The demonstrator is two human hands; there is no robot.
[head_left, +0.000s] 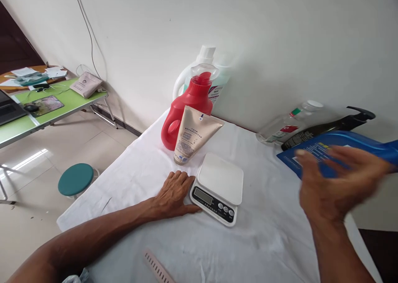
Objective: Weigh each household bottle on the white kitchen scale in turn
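Note:
My left hand (174, 192) lies flat, palm down, on the white cloth, its fingers against the left edge of a small white kitchen scale (219, 183) whose platform is bare. My right hand (329, 187) is blurred, fingers spread, in front of a blue bottle (342, 140) lying on its side at the right. I cannot tell whether the hand touches the bottle. A beige tube (191, 136) stands on its cap just behind the scale, leaning against a red detergent jug (186, 105).
A white jug (202, 59) stands against the wall behind the red one. A clear bottle (286, 127) and a dark pump bottle (326, 127) lie behind the blue one. A white comb-like strip (157, 268) lies near me. A teal stool (75, 179) and a green desk (46, 109) stand at the left.

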